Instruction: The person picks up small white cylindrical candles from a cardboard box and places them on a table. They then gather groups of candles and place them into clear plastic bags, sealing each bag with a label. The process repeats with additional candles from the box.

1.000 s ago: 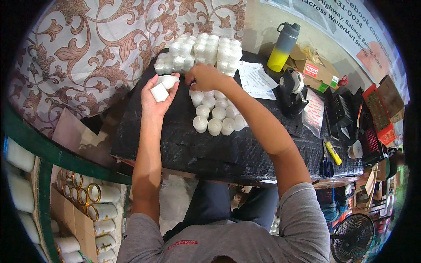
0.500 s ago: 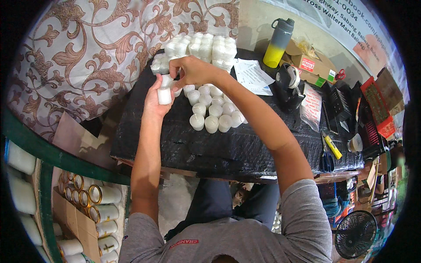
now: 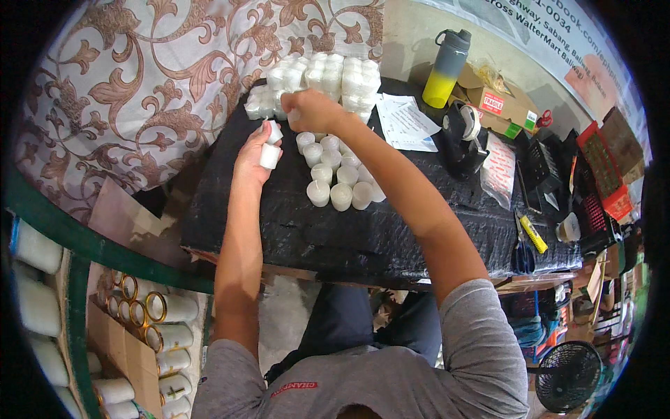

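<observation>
Left grip (image 3: 254,155) half-curled round white candles (image 3: 269,157); right grip (image 3: 314,109) (spread, hold: can't tell) near standing candles (image 3: 331,160).

My shirt (image 3: 335,387) is grey with a red chest patch (image 3: 294,389), my trousers (image 3: 340,318) dark blue — the candles (image 3: 269,156) in my left hand (image 3: 254,155) and on the black worktop (image 3: 314,241) are white. Brown leafy scrolls pattern the pale curtain (image 3: 139,84); the bottle (image 3: 447,70) fades from grey to yellow.
</observation>
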